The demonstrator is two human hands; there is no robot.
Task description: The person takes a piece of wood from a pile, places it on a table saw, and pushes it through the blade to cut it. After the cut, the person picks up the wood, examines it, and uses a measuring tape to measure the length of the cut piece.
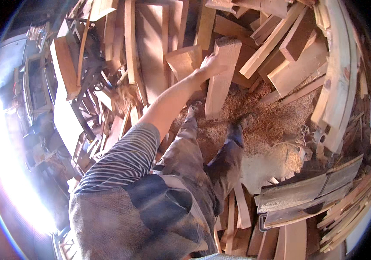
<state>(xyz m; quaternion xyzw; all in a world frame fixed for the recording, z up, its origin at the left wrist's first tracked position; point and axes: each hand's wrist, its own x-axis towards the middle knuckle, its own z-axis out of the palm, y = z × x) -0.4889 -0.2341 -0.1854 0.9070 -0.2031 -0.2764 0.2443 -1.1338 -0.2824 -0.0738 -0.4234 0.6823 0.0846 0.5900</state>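
The left hand sits at upper centre of the frame, at the end of a bare forearm that rises from a striped sleeve at lower left. The hand lies against the left edge of a thick wooden block, near the block's upper end. The thumb appears to cross onto the block's broad face; the fingers are hidden behind the edge, so whether the grasp is fully closed cannot be told. The block stands tilted, with its rough sawn top end at upper centre and its lower end resting on the sawdust in the middle of the frame. Most of the block extends below and to the right of the hand. A second, shorter board lies just left of the hand. Stacked planks fill the upper right. The person's two shoes stand in the sawdust just below the block. The right hand is out of frame.
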